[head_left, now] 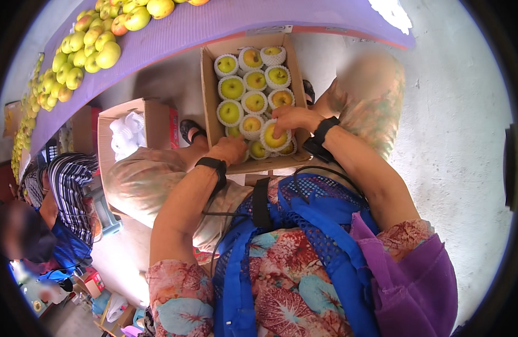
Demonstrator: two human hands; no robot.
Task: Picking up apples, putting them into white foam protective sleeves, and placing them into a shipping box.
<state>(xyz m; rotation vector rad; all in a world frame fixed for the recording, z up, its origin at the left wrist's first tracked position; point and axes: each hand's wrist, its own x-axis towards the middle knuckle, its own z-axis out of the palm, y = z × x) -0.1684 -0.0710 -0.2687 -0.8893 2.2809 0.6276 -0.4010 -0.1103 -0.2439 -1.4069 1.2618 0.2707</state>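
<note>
A cardboard box [209, 90] between my knees holds rows of yellow-green apples [254, 103], each in a white foam net. My right hand [295, 119] grips a netted apple [277, 136] near the box's front, thumb on its top and fingers curled around its far side. This apple sits a little higher than its neighbours. At the front left corner my left hand [229, 149] reaches in with its fingers curled down. Its fingertips and whatever they hold are hidden. A partly covered apple [234, 131] lies just beyond it.
A purple-covered table [214, 25] curves across the far side, with loose apples [93, 48] piled at its left. Left of my leg stands another carton [152, 123] with white foam nets [127, 135]. Another person in striped clothing [71, 180] sits at the far left.
</note>
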